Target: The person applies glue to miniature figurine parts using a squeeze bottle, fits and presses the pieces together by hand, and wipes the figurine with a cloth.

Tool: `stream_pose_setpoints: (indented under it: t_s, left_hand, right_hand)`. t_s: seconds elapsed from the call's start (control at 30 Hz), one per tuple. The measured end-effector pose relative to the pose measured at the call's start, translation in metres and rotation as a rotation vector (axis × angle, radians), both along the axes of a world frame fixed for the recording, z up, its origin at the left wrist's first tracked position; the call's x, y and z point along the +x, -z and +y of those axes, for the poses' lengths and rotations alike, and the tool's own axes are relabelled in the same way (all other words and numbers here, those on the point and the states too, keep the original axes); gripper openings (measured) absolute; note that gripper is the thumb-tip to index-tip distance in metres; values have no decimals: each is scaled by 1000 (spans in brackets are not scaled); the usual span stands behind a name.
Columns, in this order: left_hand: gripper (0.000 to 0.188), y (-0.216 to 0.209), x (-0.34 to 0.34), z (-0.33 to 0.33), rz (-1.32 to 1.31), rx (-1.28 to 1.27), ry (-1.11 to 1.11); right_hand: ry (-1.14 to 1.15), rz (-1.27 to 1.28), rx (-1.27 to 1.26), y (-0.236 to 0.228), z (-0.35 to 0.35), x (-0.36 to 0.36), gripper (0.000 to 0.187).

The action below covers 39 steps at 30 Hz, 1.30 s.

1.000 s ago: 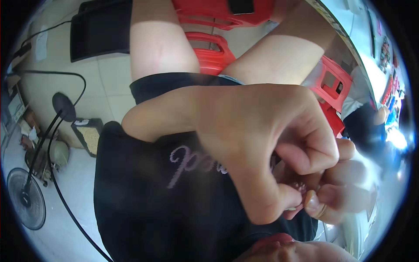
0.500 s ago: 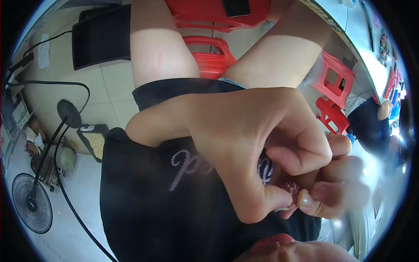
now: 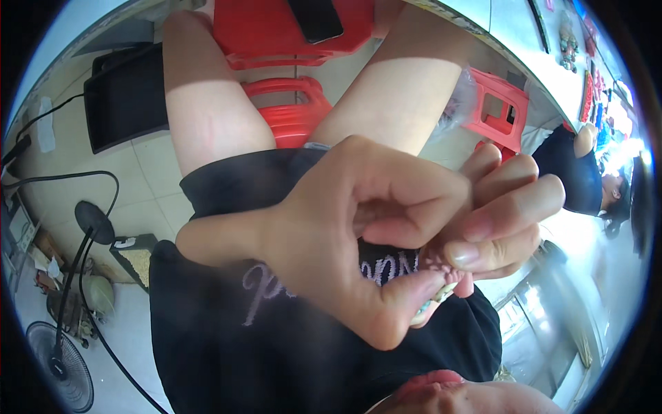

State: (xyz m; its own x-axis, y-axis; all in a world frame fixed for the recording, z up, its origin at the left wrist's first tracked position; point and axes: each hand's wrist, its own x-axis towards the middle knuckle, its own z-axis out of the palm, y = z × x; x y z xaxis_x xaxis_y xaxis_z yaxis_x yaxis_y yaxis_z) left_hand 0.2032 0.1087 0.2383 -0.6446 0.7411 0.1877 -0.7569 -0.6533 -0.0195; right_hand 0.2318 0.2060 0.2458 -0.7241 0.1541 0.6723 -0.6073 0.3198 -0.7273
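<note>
Over my dark top with pale lettering, my left hand (image 3: 338, 228) is curled. Its thumb and bent fingers pinch a small piece (image 3: 439, 293) with pink bead-like bits and a pale cream-and-green edge. I cannot make out its exact kind, as the fingertips cover much of it. Coming in from the right, my right hand (image 3: 507, 217) has its fingers bent and bunched, with a thumbnail showing just above the pink bits. Its thumb and fingertips press together at the piece's upper right side; whatever lies between them is too small to tell.
Red plastic stools (image 3: 286, 114) stand beyond and between my legs, one bearing a black phone (image 3: 316, 19). A white table edge (image 3: 507, 31) curves along the upper right. Left are a black bin (image 3: 126, 96), cables and a fan (image 3: 58, 369). Another person (image 3: 572, 169) sits at the right.
The view has shifted, so the surroundings sit lower and further left. My right fingers have risen and fanned out somewhat. More of the small piece's pale edge shows beside my left thumb.
</note>
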Motion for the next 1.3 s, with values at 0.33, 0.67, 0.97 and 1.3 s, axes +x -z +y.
stream_pose_setpoints:
  t_s: [0.33,0.67,0.97,1.3]
  left_hand:
    - [31,-17,-4,-1,128,-185,-42]
    - [25,4,-10,2,176,-51,-4]
    - [22,13,-13,2,267,-127,-89]
    - [21,19,-13,3,317,-206,-215]
  right_hand:
    - [361,44,-211,-1,-22,-1,16]
    - [461,109,-353,3,-45,-20,16]
    - [456,291,-367,14,-40,-35,13]
    - [53,-168,-64,2,6,-15,17]
